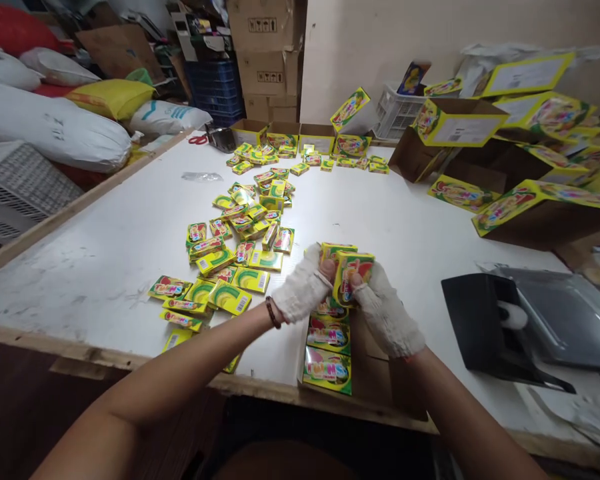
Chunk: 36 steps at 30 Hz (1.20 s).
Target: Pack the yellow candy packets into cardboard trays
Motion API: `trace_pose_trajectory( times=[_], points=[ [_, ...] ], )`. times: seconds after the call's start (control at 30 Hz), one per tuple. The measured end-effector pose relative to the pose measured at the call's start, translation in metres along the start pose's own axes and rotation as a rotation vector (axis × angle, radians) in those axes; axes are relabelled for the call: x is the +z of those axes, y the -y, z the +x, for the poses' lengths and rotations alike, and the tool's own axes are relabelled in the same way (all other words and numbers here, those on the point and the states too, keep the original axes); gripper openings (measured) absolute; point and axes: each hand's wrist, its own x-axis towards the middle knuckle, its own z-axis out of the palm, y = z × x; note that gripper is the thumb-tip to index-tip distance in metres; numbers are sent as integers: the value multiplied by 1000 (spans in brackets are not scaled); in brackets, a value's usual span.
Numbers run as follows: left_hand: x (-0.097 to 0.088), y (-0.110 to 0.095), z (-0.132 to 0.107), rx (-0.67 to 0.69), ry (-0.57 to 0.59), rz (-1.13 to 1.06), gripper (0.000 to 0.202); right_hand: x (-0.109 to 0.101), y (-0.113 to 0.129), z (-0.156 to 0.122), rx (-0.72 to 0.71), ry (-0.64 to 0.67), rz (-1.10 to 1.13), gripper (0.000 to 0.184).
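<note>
Both my hands wear white fingerless knit gloves. My left hand (304,288) and my right hand (386,312) are closed together on a small stack of yellow-green printed packets (349,267), held upright above the table's front edge. Just below them an open brown carton (370,373) holds a row of the same packets (329,353) lying face up. Left of my hands, several loose packets (230,247) lie scattered over the white table (120,240).
A black and grey folded bag (520,327) lies at the right. Yellow display cartons (510,167) pile up at the far right. Open small boxes (290,133), red scissors (197,139) and a white crate (395,113) sit at the back. Sacks lie left.
</note>
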Motion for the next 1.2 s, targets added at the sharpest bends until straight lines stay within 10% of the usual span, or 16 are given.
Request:
trace_pose_trajectory(
  times=[0.13,0.3,0.4,0.57,0.8,1.07,1.2],
  points=[
    [10,-29,-35,65,189,119,47,-34,11,-4,62,212,-86,71],
    [9,-34,-74,308,544,717,45,-87,15,-13,216,712,-599,36],
    [19,-30,-94,493,759,825,58,-78,15,-7,239,941,-922,28],
    [25,-29,-106,376,893,1022,62,-37,13,7,177,1281,-1055,17],
    [18,-35,-102,341,950,1078,45,-25,-16,8,221,1416,-1052,29],
    [16,-26,-104,352,963,1035,46,-12,2,-21,270,1066,-1289,49],
    [15,-26,-104,344,966,1047,40,-3,7,-27,388,1133,-1223,43]
  ],
)
